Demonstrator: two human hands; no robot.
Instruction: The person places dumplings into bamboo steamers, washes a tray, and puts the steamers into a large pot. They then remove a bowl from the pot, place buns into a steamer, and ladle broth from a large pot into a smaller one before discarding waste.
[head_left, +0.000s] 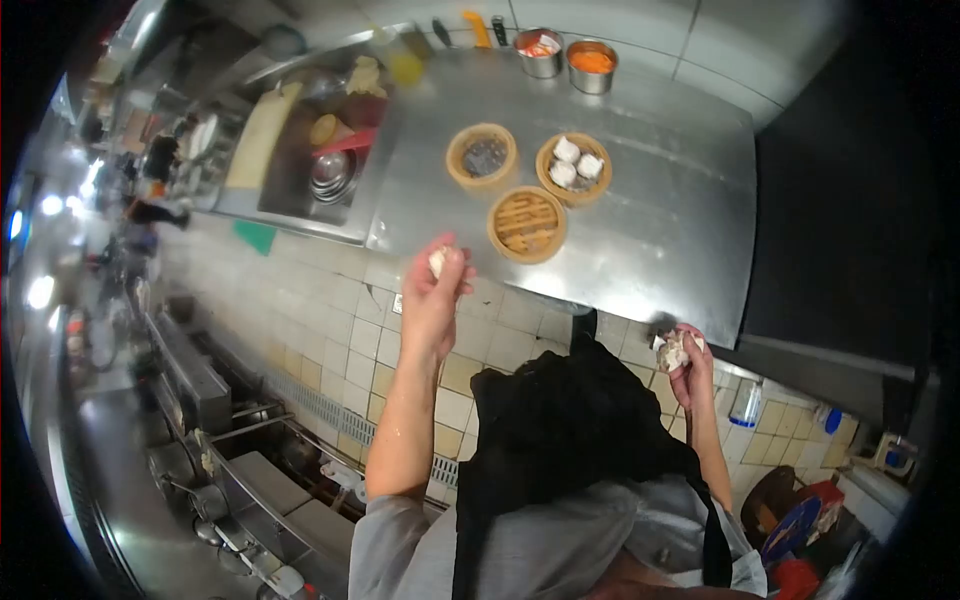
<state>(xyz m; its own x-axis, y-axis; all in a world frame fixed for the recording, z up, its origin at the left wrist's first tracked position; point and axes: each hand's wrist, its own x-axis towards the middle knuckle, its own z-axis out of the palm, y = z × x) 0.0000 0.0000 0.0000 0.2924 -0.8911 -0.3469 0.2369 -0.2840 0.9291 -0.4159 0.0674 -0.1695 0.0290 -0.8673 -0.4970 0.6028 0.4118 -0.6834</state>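
Observation:
My left hand (pixel 437 280) is closed around a small white dumpling-like piece (pixel 438 262), just off the front edge of the steel table. Lower at the right, by the table's front corner, my right hand (pixel 690 372) grips a crumpled whitish lump (pixel 676 350); its exact kind I cannot tell. On the table a bamboo steamer (pixel 573 198) holds several white dumplings (pixel 566 150). To its left stands a second steamer (pixel 482 183) with a dark perforated base and no dumplings inside. Nearest me is a round bamboo piece (pixel 527 225) with slats showing on top.
Two metal tins (pixel 541 62) with orange-coloured contents stand against the tiled wall. Left of the steel table (pixel 660 220) is a sink (pixel 300 205) with metal bowls (pixel 333 176) and a red-handled item. A dark panel (pixel 850 200) borders the right side. Stacked pans lie behind, at lower left.

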